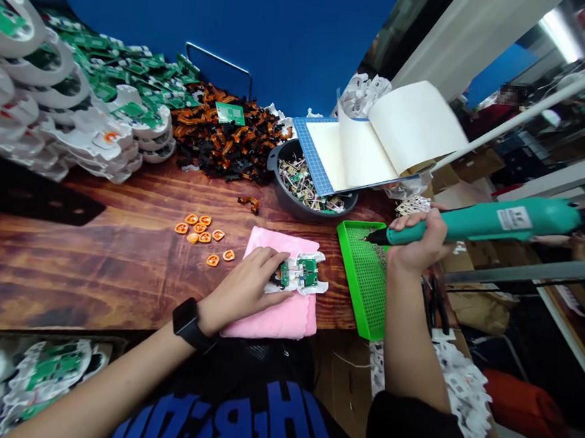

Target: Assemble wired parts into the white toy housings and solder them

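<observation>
My left hand point(255, 280) is closed on a white plastic housing point(320, 288) with green circuit boards point(307, 272) in it. The housing lies on a folded pink cloth point(270, 319) on the wooden bench. Wrapped in my right hand point(421, 245) is a teal electric screwdriver point(472, 221), held nearly level. Its black nose and thin bit point left over a green perforated tray point(362, 297) that has small metal screws towards its far end. Several small orange plastic parts point(204, 237) lie left of the cloth.
Stacked white housings point(70, 110), a heap of green boards point(127, 67) and a pile of black-and-orange parts point(222, 141) line the back. A dark bowl point(306, 210) of small wired parts carries a blue cutting mat point(310, 147) with paper. Pliers point(437, 306) lie right of the tray.
</observation>
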Demonstrator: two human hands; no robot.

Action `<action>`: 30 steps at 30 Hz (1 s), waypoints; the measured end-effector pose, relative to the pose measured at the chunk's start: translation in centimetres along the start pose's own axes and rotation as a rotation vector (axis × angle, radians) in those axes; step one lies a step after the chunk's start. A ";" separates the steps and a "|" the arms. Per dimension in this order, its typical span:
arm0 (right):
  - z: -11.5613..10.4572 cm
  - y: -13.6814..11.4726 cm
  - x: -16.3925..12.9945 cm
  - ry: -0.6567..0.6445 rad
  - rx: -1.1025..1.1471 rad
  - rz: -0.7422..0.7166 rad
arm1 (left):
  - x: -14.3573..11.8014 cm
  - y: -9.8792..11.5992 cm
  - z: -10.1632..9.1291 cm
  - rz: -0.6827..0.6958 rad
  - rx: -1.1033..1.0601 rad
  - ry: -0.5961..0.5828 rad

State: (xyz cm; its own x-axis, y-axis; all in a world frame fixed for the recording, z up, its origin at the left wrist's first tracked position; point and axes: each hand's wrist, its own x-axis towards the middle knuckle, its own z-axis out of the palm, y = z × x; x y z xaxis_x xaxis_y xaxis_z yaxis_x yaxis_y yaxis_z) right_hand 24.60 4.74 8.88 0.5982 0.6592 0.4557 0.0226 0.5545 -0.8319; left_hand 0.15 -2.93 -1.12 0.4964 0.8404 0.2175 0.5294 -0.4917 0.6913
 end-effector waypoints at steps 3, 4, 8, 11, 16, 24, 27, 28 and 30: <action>-1.4 2.8 2.4 0.051 -0.021 -0.012 | 0.0 -0.1 0.0 0.000 0.020 -0.005; -1.7 3.6 2.7 0.058 -0.026 -0.007 | 0.0 -0.1 0.0 -0.001 0.024 -0.007; -2.3 5.7 2.8 0.069 -0.033 0.004 | 0.0 -0.1 -0.1 0.001 0.021 -0.010; -2.3 6.5 2.7 0.060 -0.028 0.006 | -0.1 -0.1 -0.2 0.000 0.025 -0.017; -2.4 7.3 2.8 0.044 -0.032 0.003 | 0.1 -0.1 0.0 -0.006 0.033 -0.022; -2.5 7.5 2.6 0.058 -0.049 0.010 | 0.2 -0.2 0.0 -0.003 0.029 -0.022; -2.4 7.5 2.6 0.070 -0.062 0.017 | 0.2 -0.2 -0.1 -0.008 0.031 -0.028; -2.4 7.4 2.6 0.077 -0.064 0.021 | 0.1 -0.2 -0.1 -0.008 0.033 -0.028; -2.3 7.3 2.7 0.093 -0.066 0.026 | 0.1 -0.2 -0.1 -0.004 0.038 -0.024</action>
State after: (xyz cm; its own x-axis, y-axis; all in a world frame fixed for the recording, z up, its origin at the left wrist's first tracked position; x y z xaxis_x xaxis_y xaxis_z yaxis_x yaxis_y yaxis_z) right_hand 28.20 9.38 3.35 0.6706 0.6216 0.4049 0.0569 0.5012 -0.8635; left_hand 0.02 -2.73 -1.18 0.5104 0.8370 0.1975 0.5569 -0.4967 0.6657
